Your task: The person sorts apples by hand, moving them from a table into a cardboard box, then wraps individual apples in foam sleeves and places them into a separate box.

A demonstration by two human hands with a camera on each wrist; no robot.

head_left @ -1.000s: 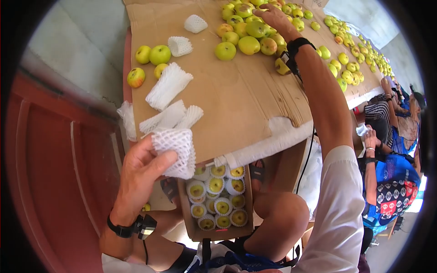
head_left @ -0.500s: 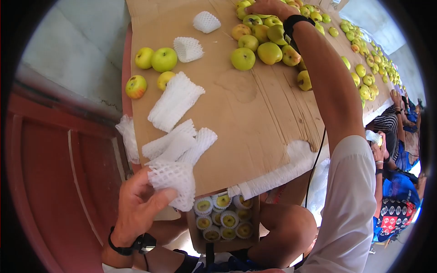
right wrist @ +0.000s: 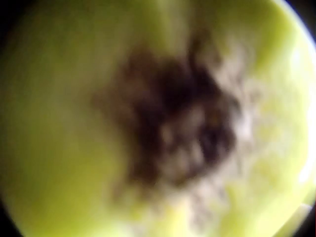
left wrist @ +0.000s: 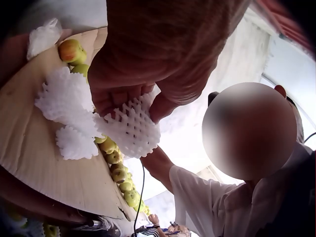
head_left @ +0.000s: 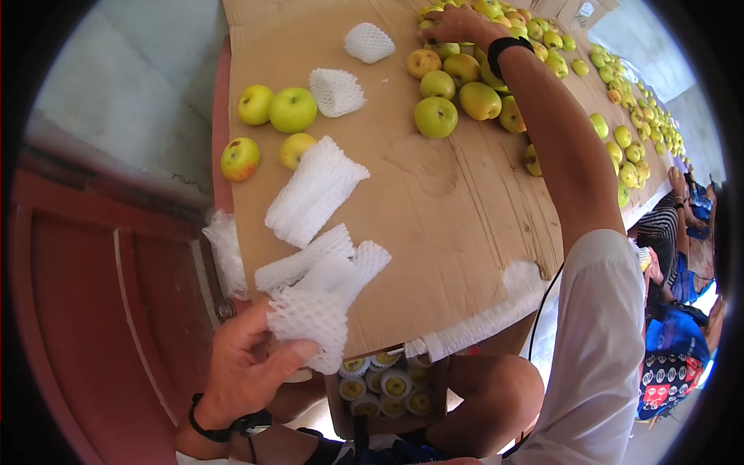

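My left hand (head_left: 249,363) pinches a white foam net sleeve (head_left: 311,324) between thumb and fingers, by the near left corner of the cardboard-covered table. Seen from the left wrist, the sleeve (left wrist: 132,129) is spread partly wide, with no fruit showing in it. At the far side, my right hand (head_left: 463,26) reaches over a heap of yellow-green apples (head_left: 436,117), its fingers extended among them and their tips partly hidden. One blurred apple (right wrist: 59,128) fills the right wrist view, its dark, rough hollow facing the camera.
More foam sleeves (head_left: 318,194) lie along the table's left side, near several separate apples (head_left: 293,110). Below the near edge, between the knees, a carton (head_left: 440,391) holds sleeved apples. A red door (head_left: 101,310) stands left; other people (head_left: 674,333) sit at right.
The head view has shifted, so the table and carton appear lower and further right. My right hand has moved deeper into the apple heap. My left hand still holds the sleeve.
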